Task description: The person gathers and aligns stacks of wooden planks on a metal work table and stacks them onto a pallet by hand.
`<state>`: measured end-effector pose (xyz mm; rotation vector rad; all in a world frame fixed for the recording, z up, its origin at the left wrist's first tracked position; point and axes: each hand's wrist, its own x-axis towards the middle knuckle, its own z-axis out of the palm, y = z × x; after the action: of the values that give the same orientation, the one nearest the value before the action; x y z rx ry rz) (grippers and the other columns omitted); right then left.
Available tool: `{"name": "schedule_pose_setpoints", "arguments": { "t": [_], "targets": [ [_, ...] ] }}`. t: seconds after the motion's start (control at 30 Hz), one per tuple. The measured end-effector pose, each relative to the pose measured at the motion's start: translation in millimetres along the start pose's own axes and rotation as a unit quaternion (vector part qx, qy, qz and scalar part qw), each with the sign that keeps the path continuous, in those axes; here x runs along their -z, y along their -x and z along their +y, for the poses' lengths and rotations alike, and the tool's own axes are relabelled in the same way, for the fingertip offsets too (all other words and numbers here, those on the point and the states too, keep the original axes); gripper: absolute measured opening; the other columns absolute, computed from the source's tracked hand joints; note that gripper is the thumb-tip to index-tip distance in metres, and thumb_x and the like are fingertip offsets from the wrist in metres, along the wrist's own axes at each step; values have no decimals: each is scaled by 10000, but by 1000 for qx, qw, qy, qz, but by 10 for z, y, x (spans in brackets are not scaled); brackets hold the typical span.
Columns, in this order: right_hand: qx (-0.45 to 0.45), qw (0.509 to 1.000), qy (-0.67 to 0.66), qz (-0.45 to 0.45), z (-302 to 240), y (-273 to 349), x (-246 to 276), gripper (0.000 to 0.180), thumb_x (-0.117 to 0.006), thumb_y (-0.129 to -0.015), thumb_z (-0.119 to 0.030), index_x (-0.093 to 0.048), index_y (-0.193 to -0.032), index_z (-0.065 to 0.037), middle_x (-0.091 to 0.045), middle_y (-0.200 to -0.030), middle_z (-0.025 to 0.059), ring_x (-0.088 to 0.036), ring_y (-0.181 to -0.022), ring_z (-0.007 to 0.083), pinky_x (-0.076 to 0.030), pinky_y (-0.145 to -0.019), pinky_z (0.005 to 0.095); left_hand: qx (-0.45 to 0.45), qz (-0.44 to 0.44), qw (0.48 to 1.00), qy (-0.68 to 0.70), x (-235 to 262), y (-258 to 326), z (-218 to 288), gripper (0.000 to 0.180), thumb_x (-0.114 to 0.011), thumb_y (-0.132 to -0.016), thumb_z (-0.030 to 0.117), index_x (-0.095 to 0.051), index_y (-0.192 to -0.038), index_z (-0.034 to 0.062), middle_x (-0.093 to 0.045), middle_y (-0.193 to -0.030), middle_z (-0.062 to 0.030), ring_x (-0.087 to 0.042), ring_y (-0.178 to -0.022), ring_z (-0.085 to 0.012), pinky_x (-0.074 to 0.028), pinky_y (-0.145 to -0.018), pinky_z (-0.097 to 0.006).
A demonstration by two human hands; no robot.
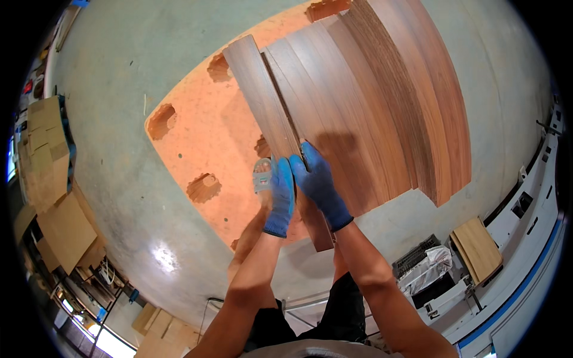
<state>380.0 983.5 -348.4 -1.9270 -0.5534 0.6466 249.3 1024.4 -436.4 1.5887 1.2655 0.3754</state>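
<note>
A long brown wood-look floor plank point(262, 101) slants away from me over an orange-tan pressed-wood pallet point(197, 149). My left hand point(279, 194), in a blue knit glove, grips the plank's left side near its lower part. In a matching glove, my right hand point(322, 185) grips its right side, thumb toward the left hand. The fingers' undersides are hidden. A dark narrow gap runs between this plank and the neighbouring planks point(334, 77), which lie side by side in overlapping rows to the right.
My foot in a grey sandal point(261, 176) stands on the pallet beside my left hand. Moulded hollows, such as one hollow point(204, 188), dip into the pallet. Flattened cardboard point(68, 232) lies at the left. White machinery point(519, 221) and a small stack of light boards point(477, 249) stand at the right.
</note>
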Motion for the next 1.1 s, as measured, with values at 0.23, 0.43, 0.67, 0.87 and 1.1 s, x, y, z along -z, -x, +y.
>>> {"name": "schedule_pose_setpoints", "arguments": {
  "t": [0.23,0.43,0.67,0.87,1.1],
  "targets": [
    [9,999,40,26,-223,-54,60,379,-661,-866,-151,-648,-1200,30,-688,-1023,260,-676,-934,419,-548,-794,445,147,-43,947,281,138,-31,553,203,-515,-1046,265,-584,-943,103,-556,-880,3,-530,-819,-100,-469,-743,-277],
    [-13,998,44,51,-212,-41,53,292,-677,-861,-144,-696,-1116,-3,-699,-976,225,-682,-887,402,-547,-753,437,161,-15,931,328,183,-90,705,212,-505,-1055,223,-621,-1056,45,-589,-979,-33,-569,-894,-124,-475,-780,-279],
    [-102,986,-70,114,78,-163,451,173,-710,-847,-92,-728,-996,-7,-728,-948,188,-721,-865,300,-553,-783,353,204,30,922,328,205,-158,637,204,-523,-1031,191,-586,-878,71,-415,-784,50,-387,-706,-44,-359,-612,-252],
    [-22,964,253,82,626,-561,1120,229,-672,-821,-63,-677,-1048,-29,-652,-947,152,-637,-891,368,-518,-762,443,200,-5,925,323,176,-110,649,219,-533,-1048,229,-560,-1159,42,-482,-1105,12,-458,-984,-96,-393,-858,-275],
    [95,938,313,118,439,-374,778,189,-659,-814,-89,-606,-992,-53,-588,-994,163,-595,-905,393,-471,-725,494,239,-30,863,445,240,-204,481,448,-528,-1065,258,-526,-1420,-14,-564,-1404,-53,-540,-1254,-174,-417,-1096,-315]
  ]
}}
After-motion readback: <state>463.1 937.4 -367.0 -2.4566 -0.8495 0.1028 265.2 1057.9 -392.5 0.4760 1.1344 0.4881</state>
